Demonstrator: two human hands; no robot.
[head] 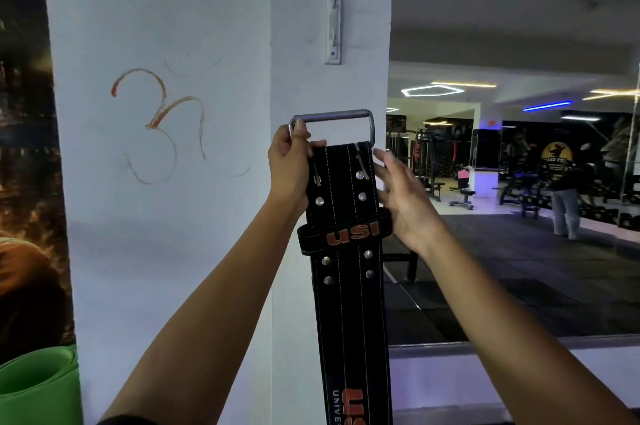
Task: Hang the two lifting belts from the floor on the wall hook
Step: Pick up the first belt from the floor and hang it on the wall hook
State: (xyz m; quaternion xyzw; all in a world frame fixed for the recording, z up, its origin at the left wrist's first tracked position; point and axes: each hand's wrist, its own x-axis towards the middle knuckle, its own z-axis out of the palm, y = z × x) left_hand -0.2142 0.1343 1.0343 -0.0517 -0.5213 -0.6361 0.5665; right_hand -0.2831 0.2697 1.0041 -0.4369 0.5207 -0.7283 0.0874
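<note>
A black lifting belt [349,286] with orange "USI" lettering hangs straight down in front of a white pillar. Its steel buckle [334,116] is at the top. My left hand [291,165] grips the buckle's left corner and the belt's top edge. My right hand [401,196] is at the belt's right edge with fingers spread, touching or nearly touching it. A white hook rail [334,9] with several hooks is mounted vertically on the pillar, well above the buckle. Only one belt is in view.
The white pillar [173,216] carries a red painted symbol [159,123]. A rolled green mat [38,386] stands at lower left. On the right a mirror [519,182] reflects gym machines and a standing person.
</note>
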